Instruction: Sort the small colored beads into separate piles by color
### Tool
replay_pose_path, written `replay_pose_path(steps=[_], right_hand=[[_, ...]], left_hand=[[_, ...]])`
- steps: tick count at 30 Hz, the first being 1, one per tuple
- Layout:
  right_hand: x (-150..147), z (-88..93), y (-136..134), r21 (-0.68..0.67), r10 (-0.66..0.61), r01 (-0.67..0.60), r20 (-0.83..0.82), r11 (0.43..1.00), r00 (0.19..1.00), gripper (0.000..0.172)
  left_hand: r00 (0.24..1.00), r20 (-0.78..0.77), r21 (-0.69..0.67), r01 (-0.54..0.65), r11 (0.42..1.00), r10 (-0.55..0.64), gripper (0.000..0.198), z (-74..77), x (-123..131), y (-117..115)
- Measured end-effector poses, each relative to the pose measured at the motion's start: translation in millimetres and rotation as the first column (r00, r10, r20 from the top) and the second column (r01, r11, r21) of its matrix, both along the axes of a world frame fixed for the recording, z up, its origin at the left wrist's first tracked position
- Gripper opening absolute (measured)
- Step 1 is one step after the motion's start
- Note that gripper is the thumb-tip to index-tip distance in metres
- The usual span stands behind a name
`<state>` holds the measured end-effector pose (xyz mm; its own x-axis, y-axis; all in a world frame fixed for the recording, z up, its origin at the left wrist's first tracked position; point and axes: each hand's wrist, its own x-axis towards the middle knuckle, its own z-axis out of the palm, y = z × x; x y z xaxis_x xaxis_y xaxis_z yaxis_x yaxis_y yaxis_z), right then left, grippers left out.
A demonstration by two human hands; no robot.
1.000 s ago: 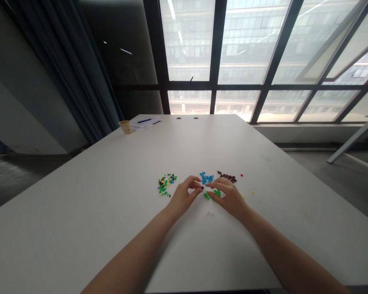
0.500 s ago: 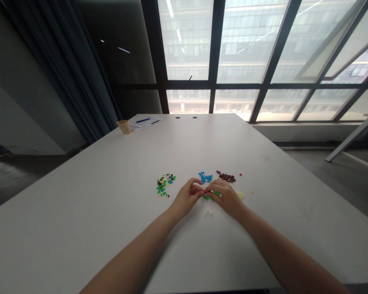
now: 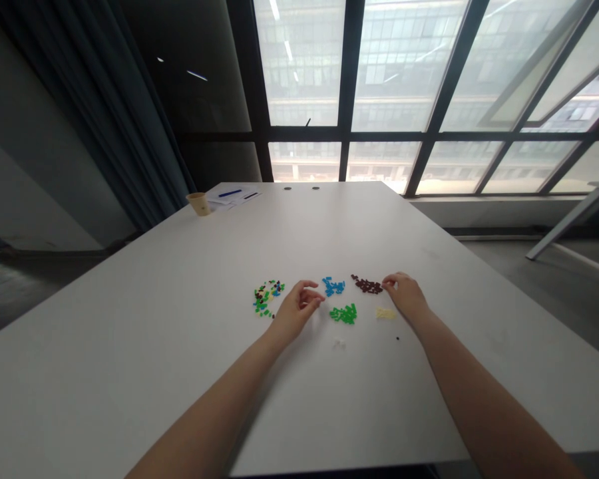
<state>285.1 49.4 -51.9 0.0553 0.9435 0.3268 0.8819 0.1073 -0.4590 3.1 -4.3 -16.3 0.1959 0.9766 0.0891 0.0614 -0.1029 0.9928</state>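
Small piles of tiny coloured pieces lie on the white table (image 3: 180, 346): a mixed pile (image 3: 265, 297) at left, a blue pile (image 3: 333, 287), a dark brown pile (image 3: 366, 286), a green pile (image 3: 344, 314) and a pale yellow pile (image 3: 385, 313). My left hand (image 3: 295, 307) rests between the mixed and blue piles, fingers curled with thumb and forefinger pinched; what they hold is too small to see. My right hand (image 3: 405, 295) sits just right of the brown pile, fingertips pinched together at its edge.
A paper cup (image 3: 198, 203) and papers with a blue pen (image 3: 232, 195) sit at the table's far left corner. A few white bits (image 3: 339, 343) and a dark speck (image 3: 397, 338) lie near the piles. Large windows stand behind the table.
My right hand has moved from the green pile rightward to the brown pile's right edge, uncovering the green and yellow piles. My left hand drew slightly left.
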Motion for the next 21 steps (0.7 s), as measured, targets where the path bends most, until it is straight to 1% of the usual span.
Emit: replay_pose_path(steps=[2, 5, 8, 10, 12, 13, 14, 16, 18, 20, 21], right_hand=[[-1.8, -4.1, 1.2, -0.035, 0.0, 0.0, 0.014, 0.999, 1.0, 0.013], [-0.8, -3.9, 1.7, -0.026, 0.003, -0.004, -0.021, 1.0, 1.0, 0.018], [4.2, -1.5, 1.6, -0.003, -0.041, 0.041, -0.06, 0.999, 0.997, 0.021], [6.2, -0.2, 1.1, -0.007, -0.056, 0.056, -0.068, 0.998, 0.996, 0.022], [5.5, 0.9, 0.2, -0.009, -0.037, 0.037, -0.075, 0.999, 0.996, 0.023], [4.3, 1.4, -0.4, -0.004, -0.023, 0.023, -0.077, 1.0, 0.997, 0.024], [2.8, 1.9, -1.0, 0.004, -0.009, 0.01, -0.077, 1.0, 0.997, 0.024], [-0.5, 3.1, -2.1, 0.016, 0.008, -0.007, -0.077, 1.0, 0.997, 0.024], [-3.1, 4.4, -2.7, 0.015, 0.019, -0.017, -0.078, 1.0, 0.997, 0.024], [-4.7, 5.6, -3.1, 0.01, 0.027, -0.027, -0.077, 1.0, 0.997, 0.024], [-5.3, 6.3, -3.3, 0.012, 0.032, -0.031, -0.075, 0.999, 0.997, 0.024]], left_hand=[[1.0, 0.008, 0.014, -0.018, 1.0, 0.018, 0.03, 0.9, -1.4, 1.5], [0.997, 0.022, 0.047, -0.079, 0.996, 0.078, 0.028, 3.5, -9.8, 8.3], [0.974, 0.009, 0.109, -0.226, 0.968, 0.226, 0.027, 6.3, -32.6, 23.4], [0.93, -0.049, 0.173, -0.352, 0.92, 0.365, 0.025, 5.7, -54.5, 35.6], [0.843, -0.17, 0.284, -0.453, 0.845, 0.509, 0.025, 1.8, -75.9, 45.7], [0.788, -0.276, 0.341, -0.456, 0.822, 0.551, 0.024, -1.1, -84.3, 49.1], [0.726, -0.384, 0.4, -0.426, 0.812, 0.57, 0.023, -4.6, -90.5, 51.5], [0.605, -0.571, 0.442, -0.343, 0.829, 0.555, 0.023, -11.7, -95.2, 53.1], [0.503, -0.694, 0.429, -0.287, 0.857, 0.516, 0.025, -17.7, -92.1, 52.6], [0.436, -0.759, 0.413, -0.253, 0.875, 0.484, 0.025, -21.7, -86.3, 52.2], [0.418, -0.775, 0.41, -0.239, 0.88, 0.474, 0.024, -23.0, -83.9, 52.4]])
